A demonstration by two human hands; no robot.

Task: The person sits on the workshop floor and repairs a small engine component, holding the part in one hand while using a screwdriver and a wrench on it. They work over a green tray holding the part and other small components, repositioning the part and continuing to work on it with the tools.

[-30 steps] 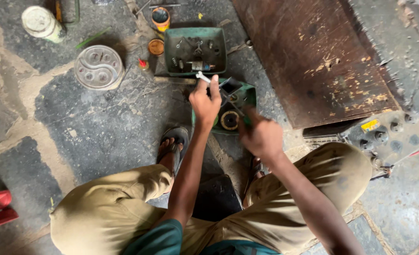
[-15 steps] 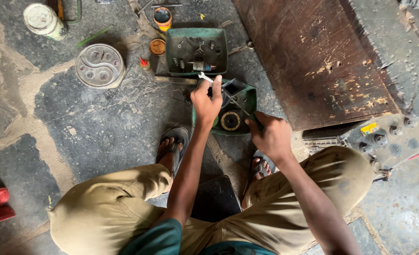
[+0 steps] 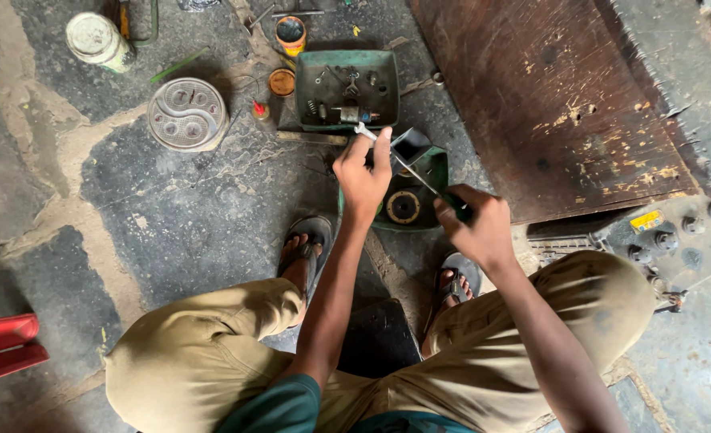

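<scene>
At frame centre, the left hand (image 3: pixel 361 172) pinches a small metal part (image 3: pixel 365 131), the right hand (image 3: pixel 477 224) grips a screwdriver (image 3: pixel 420 172) over the green housing (image 3: pixel 408 200); a white tin (image 3: pixel 97 38) stands upper left.

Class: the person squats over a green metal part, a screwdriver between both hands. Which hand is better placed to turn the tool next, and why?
Probably the right hand: it grips the screwdriver by its handle. The left hand only steadies the tip end above the green part.
</scene>
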